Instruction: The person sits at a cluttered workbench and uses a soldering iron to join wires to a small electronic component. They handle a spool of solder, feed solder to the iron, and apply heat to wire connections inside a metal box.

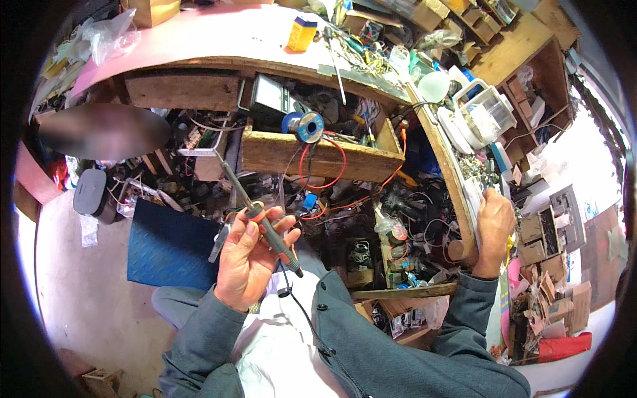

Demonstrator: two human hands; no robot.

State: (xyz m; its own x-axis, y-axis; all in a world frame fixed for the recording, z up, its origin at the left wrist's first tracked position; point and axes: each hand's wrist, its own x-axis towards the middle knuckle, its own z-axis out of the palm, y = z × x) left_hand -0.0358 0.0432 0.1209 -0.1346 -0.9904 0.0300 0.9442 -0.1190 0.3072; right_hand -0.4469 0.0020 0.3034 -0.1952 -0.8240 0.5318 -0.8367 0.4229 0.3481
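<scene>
My left hand (247,255) holds a soldering iron (274,241) with a dark red-trimmed handle, its long metal tip angled up and left, a black cord hanging down from it. A spool of solder with a blue rim (292,123) rests at an open wooden drawer (322,164), with red wire hanging below. My right hand (494,221) is at the cluttered right-hand ledge among small metal parts (472,170); its fingers are curled, and what they hold is too small or hidden to make out.
A pink-topped bench (186,36) carries a yellow box (301,34). A white appliance with a clear jug (488,109) stands at the right. Tangled parts fill the space under the bench. A blue mat (166,245) and a grey bin (94,196) are at the left. Cardboard pieces (557,305) lie lower right.
</scene>
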